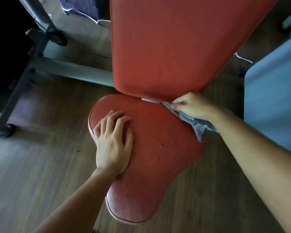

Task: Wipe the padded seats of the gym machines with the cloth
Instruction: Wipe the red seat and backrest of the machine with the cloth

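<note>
Fingers [177, 106] of right hand [192, 107] pinch cloth [197, 126]; left hand [112, 145] flat on seat [160, 158].

2 bare forearms reach in from below, left hand [113, 145] flat, palm down, fingers slightly spread. Fingers of right hand [191, 105] curled, knuckles up, pinching gray cloth [197, 126].

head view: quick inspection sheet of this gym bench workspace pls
surface: red padded vinyl seat, a few dark specks on it
job's things: grey cloth at the seat's far right edge, below the red padded backrest
clutter: nothing seen
hands: left hand rests flat on the seat; right hand grips the cloth
cables: white cord on the floor right of the backrest
surroundings: wood-pattern floor, grey metal machine frame at left, pale blue pad at right
</note>
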`<move>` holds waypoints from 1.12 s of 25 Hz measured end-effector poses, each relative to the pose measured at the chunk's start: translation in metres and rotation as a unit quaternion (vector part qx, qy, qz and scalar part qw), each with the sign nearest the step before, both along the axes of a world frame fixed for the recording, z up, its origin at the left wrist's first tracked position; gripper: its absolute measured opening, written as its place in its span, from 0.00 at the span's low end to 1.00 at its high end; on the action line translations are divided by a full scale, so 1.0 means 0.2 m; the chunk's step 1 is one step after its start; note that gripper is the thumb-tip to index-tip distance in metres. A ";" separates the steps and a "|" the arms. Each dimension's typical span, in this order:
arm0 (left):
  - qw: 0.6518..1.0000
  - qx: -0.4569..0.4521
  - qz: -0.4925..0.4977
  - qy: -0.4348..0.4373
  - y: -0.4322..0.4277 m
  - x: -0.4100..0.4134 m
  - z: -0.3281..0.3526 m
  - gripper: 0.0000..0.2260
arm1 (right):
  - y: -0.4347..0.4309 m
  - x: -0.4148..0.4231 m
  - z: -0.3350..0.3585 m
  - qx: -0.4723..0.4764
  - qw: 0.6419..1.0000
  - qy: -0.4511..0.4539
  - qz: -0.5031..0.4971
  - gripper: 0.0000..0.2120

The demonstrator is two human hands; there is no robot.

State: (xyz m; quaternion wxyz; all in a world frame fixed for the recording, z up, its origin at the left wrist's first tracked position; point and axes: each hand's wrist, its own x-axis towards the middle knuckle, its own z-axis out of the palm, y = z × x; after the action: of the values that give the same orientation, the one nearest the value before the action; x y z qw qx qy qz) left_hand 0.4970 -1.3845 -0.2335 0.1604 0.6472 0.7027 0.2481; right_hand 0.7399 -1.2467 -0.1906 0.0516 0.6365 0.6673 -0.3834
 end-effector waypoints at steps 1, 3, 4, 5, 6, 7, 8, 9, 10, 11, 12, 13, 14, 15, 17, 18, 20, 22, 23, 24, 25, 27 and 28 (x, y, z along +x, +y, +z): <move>1.000 0.001 -0.001 -0.004 0.00 0.00 0.01 0.15 | 0.00 -0.03 -0.02 0.024 0.999 -0.005 0.026 0.11; 1.000 0.003 -0.001 -0.008 0.01 -0.01 0.00 0.15 | -0.01 0.00 -0.02 0.048 0.998 0.000 0.046 0.12; 1.000 0.003 -0.001 -0.008 0.01 -0.01 0.00 0.14 | 0.00 0.04 -0.01 0.031 0.999 0.011 0.036 0.11; 1.000 0.004 -0.001 -0.009 0.01 -0.01 0.00 0.14 | 0.00 0.08 -0.01 0.009 1.000 0.016 0.023 0.10; 1.000 0.005 -0.001 -0.009 0.01 -0.01 0.00 0.14 | 0.00 0.09 -0.01 -0.009 1.000 0.013 0.011 0.09; 1.000 0.006 -0.001 -0.011 0.01 -0.01 0.00 0.14 | 0.01 0.08 -0.03 -0.006 1.000 0.002 0.014 0.11; 1.000 0.006 -0.001 -0.014 0.01 -0.01 -0.01 0.14 | 0.01 0.03 -0.04 0.012 0.999 -0.012 0.030 0.14; 1.000 0.007 -0.001 -0.018 0.01 -0.01 -0.01 0.14 | -0.01 -0.03 -0.05 0.043 0.997 -0.026 0.054 0.16; 1.000 0.006 0.001 -0.024 0.01 -0.02 -0.01 0.14 | -0.03 -0.08 -0.05 0.076 0.994 -0.036 0.074 0.17; 1.000 0.005 0.005 -0.030 0.01 -0.02 0.00 0.14 | -0.06 -0.09 -0.05 0.102 0.991 -0.041 0.081 0.18; 0.999 0.005 0.008 -0.036 0.01 -0.02 0.00 0.14 | -0.07 -0.06 -0.05 0.106 0.991 -0.044 0.071 0.18; 0.999 0.005 0.010 -0.041 0.01 -0.01 0.00 0.14 | -0.08 -0.01 -0.04 0.094 0.993 -0.048 0.053 0.19; 0.999 0.005 0.010 -0.044 0.01 -0.01 0.00 0.14 | -0.09 0.04 -0.02 0.073 0.995 -0.059 0.029 0.19; 0.999 0.005 0.010 -0.044 0.01 -0.01 0.00 0.14 | -0.10 0.08 -0.01 0.058 0.996 -0.071 0.013 0.19; 0.999 0.007 0.010 -0.042 0.01 -0.02 -0.01 0.14 | -0.10 0.02 -0.02 0.067 0.994 -0.089 0.021 0.18; 0.999 0.007 0.010 -0.041 0.01 -0.01 -0.01 0.14 | -0.09 -0.07 -0.02 0.089 0.992 -0.086 0.040 0.18; 0.999 0.008 0.011 -0.041 0.01 -0.01 -0.01 0.14 | -0.05 -0.27 -0.04 0.129 0.986 -0.068 0.080 0.19; 0.999 0.006 0.012 -0.039 0.01 -0.01 0.00 0.14 | 0.00 -0.41 -0.05 0.128 0.983 -0.062 0.116 0.19; 0.999 0.006 0.013 -0.038 0.01 -0.01 0.00 0.14 | 0.02 -0.43 -0.04 0.122 0.983 -0.057 0.125 0.18; 0.999 0.004 0.013 -0.037 0.01 -0.02 -0.01 0.14 | 0.03 -0.40 -0.04 0.111 0.985 -0.049 0.125 0.17; 0.999 0.003 0.013 -0.037 0.01 -0.02 -0.01 0.13 | 0.03 -0.34 -0.04 0.102 0.987 -0.045 0.118 0.16; 0.999 -0.001 0.013 -0.038 0.01 -0.02 -0.01 0.14 | 0.02 -0.25 -0.05 0.093 0.990 -0.056 0.090 0.14; 0.999 -0.002 0.014 -0.038 0.01 -0.02 -0.01 0.14 | 0.02 -0.25 -0.06 0.093 0.990 -0.065 0.081 0.15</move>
State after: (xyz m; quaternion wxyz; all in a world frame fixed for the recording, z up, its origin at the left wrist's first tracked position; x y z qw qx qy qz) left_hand 0.4935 -1.3822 -0.2351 0.1848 0.6272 0.7055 0.2734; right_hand 0.6902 -1.2430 -0.2022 0.0663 0.6059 0.7445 -0.2723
